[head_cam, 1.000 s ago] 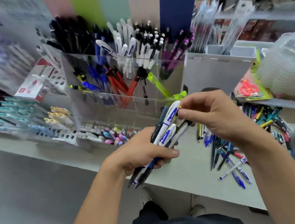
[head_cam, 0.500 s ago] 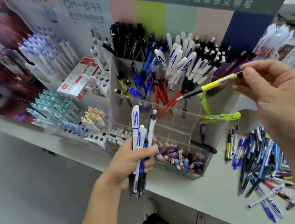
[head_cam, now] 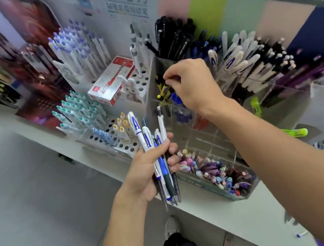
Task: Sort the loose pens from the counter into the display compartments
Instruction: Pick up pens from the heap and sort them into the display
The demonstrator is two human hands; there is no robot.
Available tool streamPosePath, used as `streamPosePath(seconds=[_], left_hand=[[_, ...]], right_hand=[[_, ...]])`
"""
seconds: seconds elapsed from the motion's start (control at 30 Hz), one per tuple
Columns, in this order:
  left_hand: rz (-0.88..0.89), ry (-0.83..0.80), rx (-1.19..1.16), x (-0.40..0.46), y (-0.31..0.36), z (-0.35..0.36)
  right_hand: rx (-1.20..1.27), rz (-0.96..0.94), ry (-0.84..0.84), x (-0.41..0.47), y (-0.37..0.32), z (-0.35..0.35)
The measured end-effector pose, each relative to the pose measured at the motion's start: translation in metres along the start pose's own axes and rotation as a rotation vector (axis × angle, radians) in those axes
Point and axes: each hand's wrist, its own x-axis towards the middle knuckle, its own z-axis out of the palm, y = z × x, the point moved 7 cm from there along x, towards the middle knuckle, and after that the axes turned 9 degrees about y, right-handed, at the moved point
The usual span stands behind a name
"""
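I'm pinching a yellow-black pen (head_cam: 164,89) in my right hand (head_cam: 191,83), tip-down over the clear display compartment (head_cam: 175,107), while my left hand (head_cam: 149,168) is gripping upright pens (head_cam: 158,155) nearby below.

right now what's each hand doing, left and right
Left hand: grips a bundle of pens.
Right hand: fingertips pinched at the yellow pens; held object unclear.

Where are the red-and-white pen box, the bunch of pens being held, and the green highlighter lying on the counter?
red-and-white pen box (head_cam: 110,83): head view, on its top face.
bunch of pens (head_cam: 162,163): head view, on the blue-and-white barrel in the left hand (head_cam: 144,176).
green highlighter (head_cam: 296,132): head view, mid-body.
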Motion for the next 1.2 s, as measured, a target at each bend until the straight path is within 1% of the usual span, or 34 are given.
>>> streamPosePath(seconds=[0.07, 0.1, 0.17, 0.2, 0.23, 0.3, 0.33, 0.4, 0.47, 0.53, 0.57, 0.63, 0.7, 0.73, 0.8, 0.87, 0.9, 0.97, 1.07, 1.13, 1.2], left_hand=[[-0.014, -0.005, 0.02, -0.001, -0.003, 0.001], [-0.019, -0.009, 0.043, -0.001, -0.005, 0.003], [-0.012, -0.01, 0.121, 0.0, -0.007, 0.006], [-0.002, -0.009, 0.165, 0.001, -0.008, 0.008], [0.004, -0.013, 0.201, 0.001, -0.01, 0.01], [-0.015, -0.037, 0.263, 0.001, -0.016, 0.019], [-0.037, -0.053, 0.299, 0.0, -0.021, 0.026], [-0.082, -0.076, 0.364, 0.001, -0.031, 0.038], [-0.126, -0.092, 0.4, 0.001, -0.042, 0.05], [-0.144, -0.113, 0.427, 0.002, -0.051, 0.062], [-0.14, -0.118, 0.425, 0.001, -0.053, 0.066], [-0.128, -0.104, 0.391, 0.001, -0.055, 0.075], [-0.109, -0.075, 0.364, 0.003, -0.052, 0.079], [-0.095, -0.073, 0.361, 0.004, -0.05, 0.081], [-0.051, -0.09, 0.365, 0.006, -0.044, 0.089], [-0.004, -0.108, 0.374, 0.006, -0.04, 0.101], [0.012, -0.117, 0.377, 0.006, -0.039, 0.107], [0.032, -0.123, 0.388, 0.006, -0.039, 0.117], [0.043, -0.1, 0.394, 0.005, -0.04, 0.125], [0.056, -0.061, 0.394, 0.006, -0.041, 0.124], [0.057, -0.034, 0.383, 0.004, -0.041, 0.123]], right_hand=[[-0.131, -0.031, -0.136, -0.001, -0.005, 0.01], [-0.14, -0.036, -0.155, -0.005, -0.009, 0.007], [-0.079, 0.009, -0.109, -0.019, -0.012, -0.011], [-0.025, 0.069, -0.087, -0.031, -0.009, -0.023], [0.035, 0.157, -0.102, -0.044, -0.002, -0.035], [0.16, 0.364, -0.231, -0.075, 0.015, -0.046], [0.206, 0.445, -0.255, -0.089, 0.026, -0.051], [0.308, 0.576, -0.212, -0.105, 0.048, -0.06], [0.474, 0.702, -0.221, -0.117, 0.063, -0.063], [0.621, 0.782, -0.216, -0.127, 0.072, -0.072], [0.672, 0.797, -0.178, -0.131, 0.075, -0.078], [0.741, 0.794, -0.016, -0.135, 0.083, -0.104], [0.782, 0.737, 0.208, -0.136, 0.09, -0.139], [0.786, 0.683, 0.33, -0.136, 0.092, -0.16], [0.727, 0.513, 0.556, -0.132, 0.09, -0.201], [0.596, 0.346, 0.681, -0.124, 0.084, -0.23], [0.525, 0.285, 0.701, -0.117, 0.082, -0.237], [0.381, 0.226, 0.665, -0.098, 0.083, -0.237], [0.19, 0.231, 0.478, -0.066, 0.093, -0.21], [0.108, 0.245, 0.355, -0.049, 0.096, -0.19], [0.056, 0.247, 0.313, -0.037, 0.094, -0.179]])
